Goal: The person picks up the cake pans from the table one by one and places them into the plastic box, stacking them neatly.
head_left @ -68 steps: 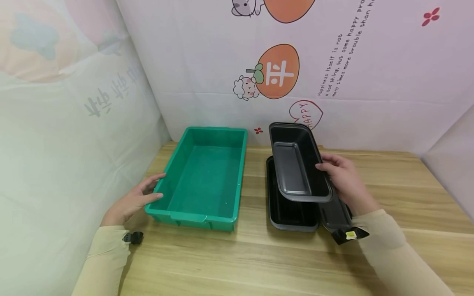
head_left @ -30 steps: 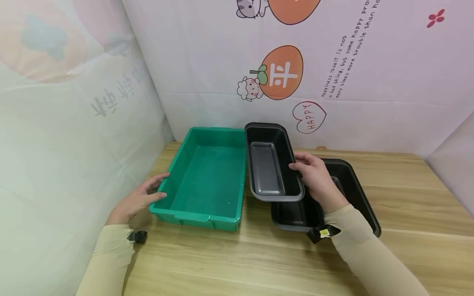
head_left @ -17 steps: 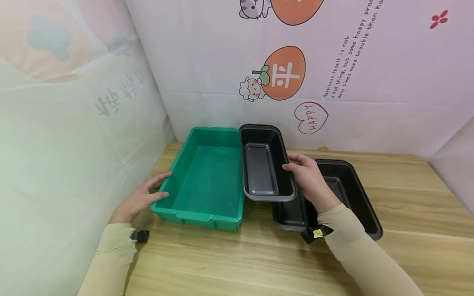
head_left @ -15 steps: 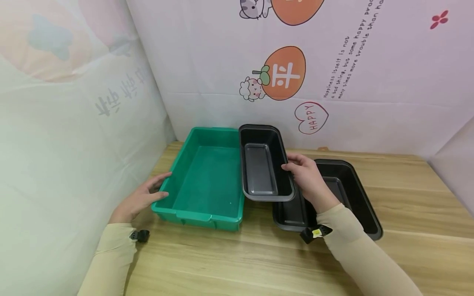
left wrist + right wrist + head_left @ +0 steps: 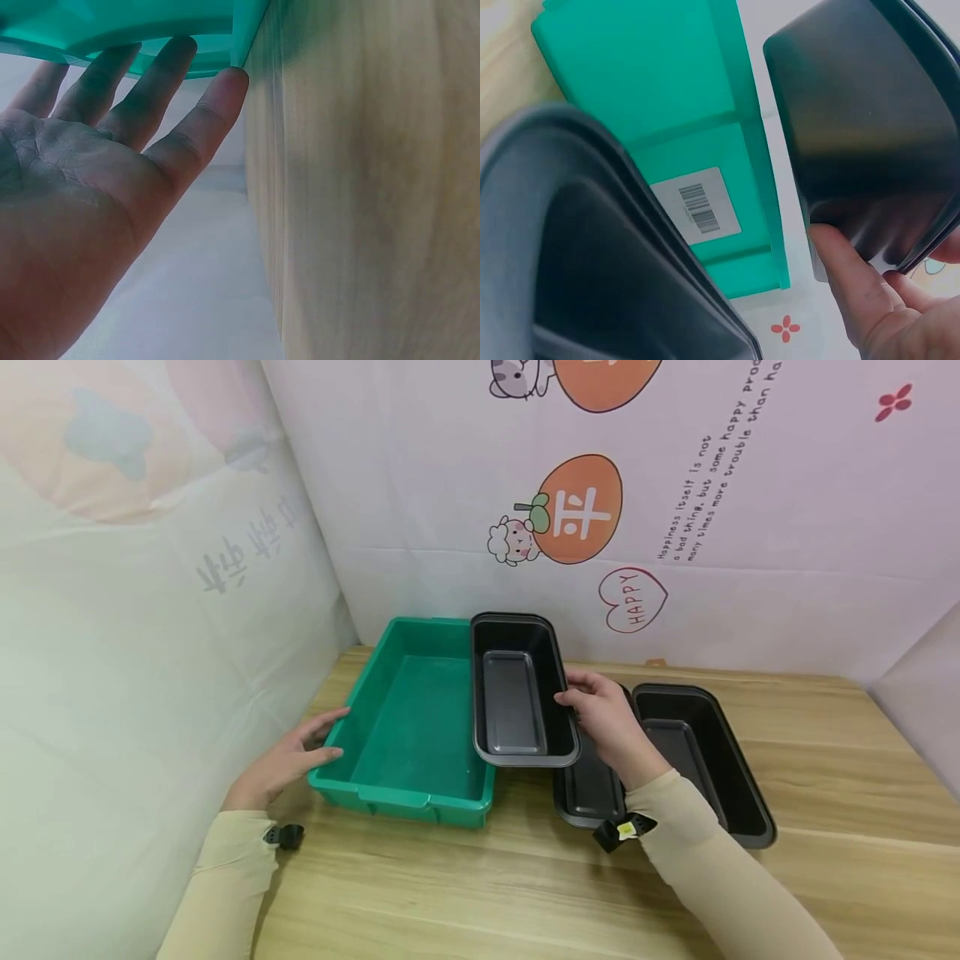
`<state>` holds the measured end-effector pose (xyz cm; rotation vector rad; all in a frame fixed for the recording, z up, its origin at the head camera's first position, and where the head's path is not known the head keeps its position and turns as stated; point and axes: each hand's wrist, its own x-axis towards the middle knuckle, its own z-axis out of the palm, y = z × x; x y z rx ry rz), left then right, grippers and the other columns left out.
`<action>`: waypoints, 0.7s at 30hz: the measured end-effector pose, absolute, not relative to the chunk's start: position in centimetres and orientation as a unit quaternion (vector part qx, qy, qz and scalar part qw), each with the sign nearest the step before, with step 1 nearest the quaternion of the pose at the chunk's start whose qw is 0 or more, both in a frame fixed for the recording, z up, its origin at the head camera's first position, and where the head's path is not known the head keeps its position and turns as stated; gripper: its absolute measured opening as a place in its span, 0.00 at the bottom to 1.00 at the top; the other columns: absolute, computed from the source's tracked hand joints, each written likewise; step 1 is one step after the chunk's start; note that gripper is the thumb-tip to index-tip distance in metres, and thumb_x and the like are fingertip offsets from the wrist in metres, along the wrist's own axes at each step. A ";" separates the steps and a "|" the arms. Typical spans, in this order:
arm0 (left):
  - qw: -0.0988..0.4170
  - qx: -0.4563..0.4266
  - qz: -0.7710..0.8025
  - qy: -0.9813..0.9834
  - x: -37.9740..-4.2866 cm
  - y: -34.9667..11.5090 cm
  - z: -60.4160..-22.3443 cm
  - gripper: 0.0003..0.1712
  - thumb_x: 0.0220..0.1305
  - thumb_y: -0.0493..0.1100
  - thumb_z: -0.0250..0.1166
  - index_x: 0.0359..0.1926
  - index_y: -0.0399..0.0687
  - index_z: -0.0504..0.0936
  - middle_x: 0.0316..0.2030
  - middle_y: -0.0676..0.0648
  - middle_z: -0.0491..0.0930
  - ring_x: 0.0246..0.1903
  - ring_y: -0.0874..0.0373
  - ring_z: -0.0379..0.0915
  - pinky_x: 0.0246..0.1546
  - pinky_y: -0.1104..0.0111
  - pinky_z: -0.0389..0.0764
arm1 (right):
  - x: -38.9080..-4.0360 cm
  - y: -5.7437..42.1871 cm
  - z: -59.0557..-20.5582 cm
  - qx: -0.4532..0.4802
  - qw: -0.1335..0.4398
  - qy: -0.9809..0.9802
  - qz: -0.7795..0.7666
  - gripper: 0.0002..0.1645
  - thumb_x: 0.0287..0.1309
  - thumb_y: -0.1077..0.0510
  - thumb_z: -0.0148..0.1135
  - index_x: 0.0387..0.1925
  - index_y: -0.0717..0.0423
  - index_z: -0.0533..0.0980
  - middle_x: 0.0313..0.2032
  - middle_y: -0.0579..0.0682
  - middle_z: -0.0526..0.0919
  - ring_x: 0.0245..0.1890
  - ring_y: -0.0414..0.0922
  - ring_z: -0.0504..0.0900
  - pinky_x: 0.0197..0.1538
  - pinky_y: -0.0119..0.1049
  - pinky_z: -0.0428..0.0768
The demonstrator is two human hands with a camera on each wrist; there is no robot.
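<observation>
My right hand grips the right rim of a black loaf pan, thumb inside and fingers against the outer wall. The raised loaf pan overlaps the right side of a green plastic tray in the head view. From the right wrist, the loaf pan's dark outer wall shows in front of the fingers. My left hand rests at the tray's left edge, thumb and index fingertip at the rim. The left wrist view shows its fingers nearly straight against the tray's outer side.
Two more black loaf pans stand on the wooden table: one is partly hidden under my right hand, the other is to its right. A printed cloth hangs behind, and a pale cloth at the left.
My right hand has carried the loaf pan leftward from above the other pans to over the tray's right side. The left hand has stayed at the tray's edge.
</observation>
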<state>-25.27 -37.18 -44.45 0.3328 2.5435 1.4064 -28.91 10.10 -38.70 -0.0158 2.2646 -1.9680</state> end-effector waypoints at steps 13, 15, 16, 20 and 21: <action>0.112 0.108 0.480 0.863 -25.2 -37.3 -44.3 0.38 0.69 0.55 0.62 0.75 0.72 0.56 0.75 0.48 0.49 0.73 0.36 0.41 0.63 0.34 0.51 | -28.8 7.7 -38.2 -0.017 0.079 0.751 -0.655 0.31 0.64 0.61 0.58 0.68 0.59 0.66 0.57 0.58 0.72 0.46 0.48 0.72 0.38 0.37 0.72; 0.114 0.109 0.480 0.863 -25.1 -37.2 -44.3 0.38 0.69 0.54 0.62 0.75 0.72 0.56 0.75 0.48 0.49 0.73 0.36 0.41 0.63 0.34 0.51 | -28.8 7.2 -38.2 -0.017 0.084 0.752 -0.653 0.31 0.64 0.62 0.58 0.68 0.59 0.65 0.58 0.58 0.72 0.46 0.47 0.71 0.38 0.37 0.72; 0.114 0.108 0.481 0.863 -25.1 -37.2 -44.2 0.38 0.69 0.54 0.62 0.75 0.72 0.56 0.75 0.47 0.49 0.73 0.36 0.41 0.63 0.34 0.51 | -28.8 7.0 -38.2 -0.017 0.085 0.753 -0.652 0.31 0.64 0.62 0.58 0.68 0.59 0.65 0.58 0.58 0.72 0.45 0.47 0.71 0.38 0.37 0.71; 0.116 0.107 0.481 0.862 -25.1 -37.2 -44.2 0.39 0.69 0.55 0.62 0.75 0.72 0.55 0.75 0.46 0.49 0.73 0.37 0.41 0.64 0.34 0.51 | -28.7 6.1 -38.1 -0.016 0.090 0.755 -0.649 0.30 0.64 0.62 0.58 0.67 0.59 0.66 0.57 0.58 0.72 0.46 0.48 0.71 0.37 0.37 0.71; 0.117 0.107 0.481 0.862 -25.1 -37.2 -44.3 0.39 0.69 0.55 0.62 0.75 0.72 0.55 0.75 0.46 0.49 0.73 0.37 0.41 0.64 0.34 0.50 | -28.6 5.9 -38.1 -0.015 0.090 0.755 -0.650 0.30 0.64 0.62 0.58 0.67 0.59 0.66 0.57 0.57 0.72 0.48 0.48 0.71 0.37 0.37 0.72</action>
